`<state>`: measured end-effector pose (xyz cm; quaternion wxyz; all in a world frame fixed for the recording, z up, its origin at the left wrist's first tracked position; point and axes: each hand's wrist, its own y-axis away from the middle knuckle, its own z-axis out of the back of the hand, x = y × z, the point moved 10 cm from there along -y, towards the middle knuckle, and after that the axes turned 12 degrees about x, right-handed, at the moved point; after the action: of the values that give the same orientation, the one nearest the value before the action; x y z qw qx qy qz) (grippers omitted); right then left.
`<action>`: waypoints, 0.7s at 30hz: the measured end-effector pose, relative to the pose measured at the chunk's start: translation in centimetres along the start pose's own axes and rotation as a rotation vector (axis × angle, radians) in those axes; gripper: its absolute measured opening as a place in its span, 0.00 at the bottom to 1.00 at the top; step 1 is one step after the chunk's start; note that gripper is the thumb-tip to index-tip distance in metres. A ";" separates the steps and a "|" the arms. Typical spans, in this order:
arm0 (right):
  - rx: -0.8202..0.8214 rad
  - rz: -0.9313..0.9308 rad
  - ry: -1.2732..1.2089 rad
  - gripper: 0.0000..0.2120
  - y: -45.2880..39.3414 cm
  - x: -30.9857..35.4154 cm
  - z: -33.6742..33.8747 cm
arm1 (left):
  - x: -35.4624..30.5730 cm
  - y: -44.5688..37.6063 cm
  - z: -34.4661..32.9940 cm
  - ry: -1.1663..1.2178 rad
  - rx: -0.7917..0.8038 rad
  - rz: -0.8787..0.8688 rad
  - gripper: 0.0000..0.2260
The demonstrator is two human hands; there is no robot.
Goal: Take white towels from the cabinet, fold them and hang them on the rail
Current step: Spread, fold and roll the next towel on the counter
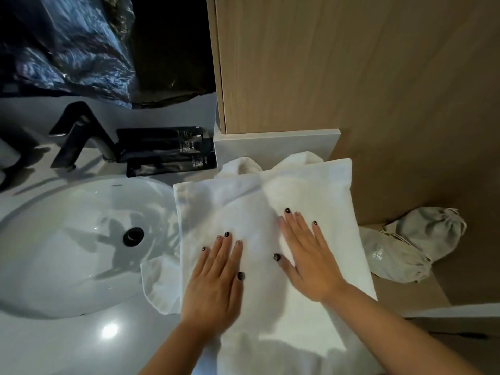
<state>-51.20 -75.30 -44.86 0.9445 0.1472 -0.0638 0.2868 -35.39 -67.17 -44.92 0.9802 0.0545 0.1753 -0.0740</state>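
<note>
A folded white towel [305,190] lies flat on the counter to the right of the sink, with more white cloth bunched under and behind it. My left hand [216,282] presses flat on the towel's lower middle, fingers straight and together. Beside it, my right hand [308,255] presses flat on the towel a little higher, fingers spread. The wooden cabinet [351,63] stands behind the towel. No rail is in view.
A white sink basin [54,266] with a black drain [133,236] lies at the left. Behind it stand a black faucet [78,133] and black packets [167,150]. Grey drawstring bags [411,242] lie on a wooden shelf at the right.
</note>
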 end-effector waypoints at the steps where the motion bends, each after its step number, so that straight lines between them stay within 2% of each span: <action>1: 0.007 -0.024 -0.009 0.33 0.2 -0.4 0.1 | 0.4 0.5 0.1 -0.008 -0.008 0.022 0.26; 5: 0.058 -0.047 -0.070 0.36 2.2 0.6 -0.5 | 1.9 3.4 -0.7 -0.023 -0.032 0.142 0.26; 11: 0.067 0.171 -0.012 0.31 8.8 6.9 -2.6 | 1.9 9.2 -2.2 0.149 -0.059 0.222 0.28; 14: 0.206 0.191 0.064 0.28 11.8 8.9 -4.6 | 0.5 12.6 -2.4 0.256 -0.104 0.266 0.28; 19: 0.375 0.220 0.088 0.31 16.8 10.6 -6.9 | -0.5 18.4 -2.6 0.669 -0.239 0.486 0.27; 21: 0.394 0.215 0.083 0.32 18.1 11.4 -6.9 | -0.1 20.1 -2.7 0.948 -0.299 0.602 0.27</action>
<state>-51.67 -52.86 -44.73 0.8632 0.3094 0.0172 0.3985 -33.09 -47.00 -45.72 0.7695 -0.0100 0.5804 0.2663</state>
